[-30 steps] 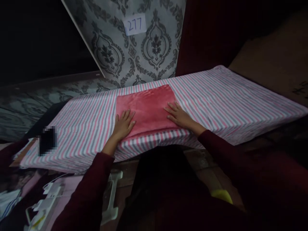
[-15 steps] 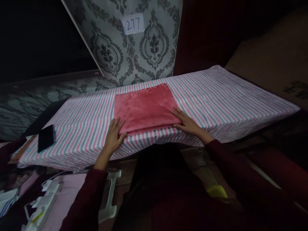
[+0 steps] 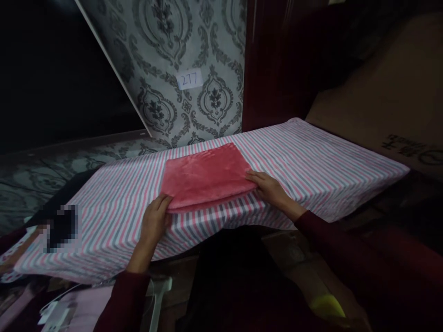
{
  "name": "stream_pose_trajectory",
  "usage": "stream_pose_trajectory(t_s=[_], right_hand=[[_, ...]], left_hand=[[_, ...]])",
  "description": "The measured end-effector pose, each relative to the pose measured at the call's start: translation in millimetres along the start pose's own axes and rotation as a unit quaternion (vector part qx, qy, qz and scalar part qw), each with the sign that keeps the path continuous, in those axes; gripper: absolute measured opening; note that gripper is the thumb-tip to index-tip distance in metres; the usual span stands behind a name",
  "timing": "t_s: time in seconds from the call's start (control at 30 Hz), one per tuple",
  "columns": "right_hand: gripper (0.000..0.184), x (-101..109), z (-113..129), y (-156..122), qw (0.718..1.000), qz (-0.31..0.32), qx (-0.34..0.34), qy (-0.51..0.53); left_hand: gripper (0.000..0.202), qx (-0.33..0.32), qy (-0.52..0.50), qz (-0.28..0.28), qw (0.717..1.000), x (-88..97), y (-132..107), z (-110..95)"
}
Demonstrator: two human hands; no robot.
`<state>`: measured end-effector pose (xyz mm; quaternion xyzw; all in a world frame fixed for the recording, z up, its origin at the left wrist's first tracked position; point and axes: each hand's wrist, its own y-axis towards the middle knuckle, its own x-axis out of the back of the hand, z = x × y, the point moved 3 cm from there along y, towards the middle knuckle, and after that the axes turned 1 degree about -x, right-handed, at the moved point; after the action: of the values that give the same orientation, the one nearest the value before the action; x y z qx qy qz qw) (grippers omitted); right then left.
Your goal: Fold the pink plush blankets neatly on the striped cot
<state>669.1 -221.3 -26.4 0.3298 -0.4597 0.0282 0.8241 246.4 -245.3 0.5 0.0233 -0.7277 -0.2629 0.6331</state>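
Note:
A folded pink fleece cloth [image 3: 204, 177] lies on a pink, grey and white striped sheet [image 3: 321, 184] that covers a long flat board or mattress. My left hand [image 3: 154, 226] curls around the cloth's near left corner, with the fingers on top and the thumb hidden. My right hand [image 3: 270, 190] lies flat on the sheet, its fingertips on the cloth's near right corner. Dark red sleeves cover both forearms.
A blurred black phone [image 3: 62, 229] lies on the sheet at the left. Behind stand a damask wallpaper panel [image 3: 214, 99] with a paper label reading 277 [image 3: 188, 79] and a cardboard sheet [image 3: 377, 101]. White plastic parts [image 3: 157, 299] lie below the near edge.
My left hand has moved from the cloth's near edge onto its left corner and curled around it. My right hand has moved slightly toward the cloth's corner. The view has tilted upward.

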Motion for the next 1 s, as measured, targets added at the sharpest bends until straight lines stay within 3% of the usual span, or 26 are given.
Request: stream_pose_trajectory(t_s=[0.2, 0.3, 0.37, 0.43, 0.57, 0.67, 0.73, 0.87, 1.0], right_hand=[[0.053, 7.4, -13.9, -9.3, 0.997, 0.039, 0.043, 0.041], [0.053, 15.8, -27.9, 15.3, 0.999, 0.024, -0.014, 0.046], [0.060, 15.8, -30.6, 52.7, 0.998, 0.007, -0.064, 0.029], [0.065, 8.3, -24.0, 102.9, 0.996, 0.012, -0.092, 0.004], [0.067, -19.5, -0.5, 197.1, 0.984, 0.045, -0.168, -0.043], [0.055, -39.6, 7.0, 226.2, 0.972, 0.046, -0.216, -0.077], [0.052, -52.0, 3.3, 224.4, 0.966, 0.053, -0.229, -0.106], [0.055, -71.6, -13.4, 203.1, 0.956, 0.106, -0.249, -0.113], [0.056, -76.2, -19.8, 196.9, 0.955, 0.105, -0.250, -0.121]], left_hand=[[0.059, -0.045, -0.068, 0.044, 0.996, -1.9, -11.8, 25.5], [0.062, -0.037, -0.090, 0.012, 0.995, 8.5, 10.7, 47.7], [0.064, -0.003, -0.085, -0.011, 0.996, 12.3, 46.6, 56.2], [0.067, 0.031, -0.084, 0.003, 0.996, 9.9, 95.9, 54.3], [0.069, 0.057, -0.063, 0.096, 0.992, -3.8, 195.7, 24.9], [0.067, 0.101, -0.024, 0.143, 0.984, -18.6, 232.1, 2.8], [0.064, 0.135, 0.027, 0.159, 0.978, -33.9, 232.7, -5.5], [0.064, 0.153, 0.088, 0.164, 0.971, -67.3, 209.9, -9.7], [0.065, 0.153, 0.077, 0.146, 0.974, -79.8, 200.9, -6.2]])
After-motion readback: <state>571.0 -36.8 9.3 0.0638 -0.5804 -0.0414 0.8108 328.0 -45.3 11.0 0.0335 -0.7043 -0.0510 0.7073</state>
